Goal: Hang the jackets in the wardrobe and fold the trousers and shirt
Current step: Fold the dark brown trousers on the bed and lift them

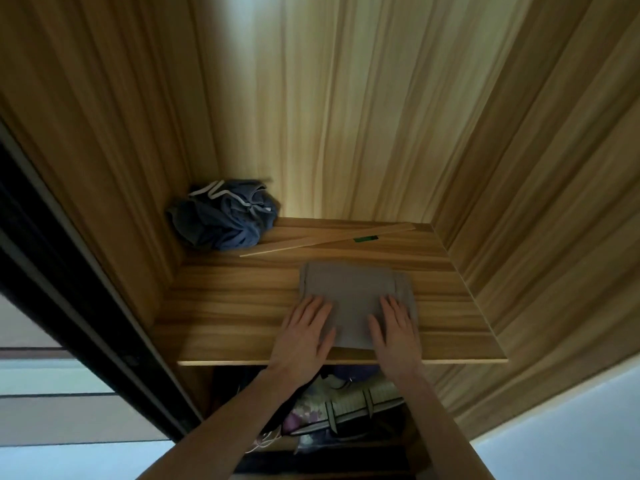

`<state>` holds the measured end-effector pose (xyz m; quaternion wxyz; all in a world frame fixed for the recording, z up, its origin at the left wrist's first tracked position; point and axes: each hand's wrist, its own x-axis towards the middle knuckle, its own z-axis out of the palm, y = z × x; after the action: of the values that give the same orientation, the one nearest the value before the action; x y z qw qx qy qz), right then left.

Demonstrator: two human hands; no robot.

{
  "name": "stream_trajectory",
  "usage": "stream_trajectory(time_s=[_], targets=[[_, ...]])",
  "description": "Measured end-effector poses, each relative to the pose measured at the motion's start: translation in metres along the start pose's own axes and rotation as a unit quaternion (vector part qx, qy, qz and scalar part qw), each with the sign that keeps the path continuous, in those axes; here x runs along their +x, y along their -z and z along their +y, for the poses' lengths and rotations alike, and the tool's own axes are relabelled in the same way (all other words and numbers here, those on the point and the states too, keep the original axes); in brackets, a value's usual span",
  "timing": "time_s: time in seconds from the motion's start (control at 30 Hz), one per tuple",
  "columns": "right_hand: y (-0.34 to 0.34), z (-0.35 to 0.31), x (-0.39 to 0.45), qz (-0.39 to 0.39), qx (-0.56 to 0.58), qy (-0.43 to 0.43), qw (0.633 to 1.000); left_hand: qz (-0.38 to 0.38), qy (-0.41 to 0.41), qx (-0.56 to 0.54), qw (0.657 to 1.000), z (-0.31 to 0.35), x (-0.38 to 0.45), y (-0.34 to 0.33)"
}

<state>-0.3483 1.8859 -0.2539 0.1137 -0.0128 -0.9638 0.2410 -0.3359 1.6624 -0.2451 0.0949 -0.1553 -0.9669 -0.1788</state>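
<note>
A folded grey-brown garment (349,289) lies flat on the wooden wardrobe shelf (221,306), near its front edge. My left hand (304,332) rests on the garment's near left corner with straight, spread fingers. My right hand (394,329) lies flat on the near right part, fingers straight too. Both palms press down on the cloth. A crumpled dark blue garment (223,214) with white trim sits bunched in the shelf's far left corner.
A thin wooden strip (322,241) with a green label lies slantwise across the back of the shelf. Wooden walls close the shelf on the left, back and right. Below the shelf, bags and cloth items (346,407) fill the lower compartment. A dark door frame (69,271) runs down the left.
</note>
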Motion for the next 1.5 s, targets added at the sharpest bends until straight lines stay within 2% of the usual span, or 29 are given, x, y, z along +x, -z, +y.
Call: stream_trajectory(time_s=[0.2,0.43,0.67,0.93,1.13,1.5], targets=[[0.028,-0.057,-0.040,0.006,0.089,0.014,0.996,0.042,0.011,-0.035,0.998,-0.010,-0.050,0.047],[0.036,-0.143,-0.120,0.025,0.086,0.094,0.992,0.127,0.046,-0.024,0.991,-0.024,-0.158,0.115],[0.015,-0.248,-0.191,-0.012,0.129,0.174,0.976,0.210,0.159,-0.012,0.965,-0.054,-0.288,0.171],[0.005,-0.380,-0.298,-0.049,0.211,0.322,0.922,0.264,0.342,0.034,0.901,-0.109,-0.461,0.254],[-0.007,-0.479,-0.351,-0.089,0.229,0.408,0.880,0.339,0.399,0.097,0.846,-0.126,-0.564,0.324],[-0.062,-0.670,-0.443,-0.175,0.277,0.547,0.770,0.398,0.499,0.211,0.741,-0.179,-0.707,0.408]])
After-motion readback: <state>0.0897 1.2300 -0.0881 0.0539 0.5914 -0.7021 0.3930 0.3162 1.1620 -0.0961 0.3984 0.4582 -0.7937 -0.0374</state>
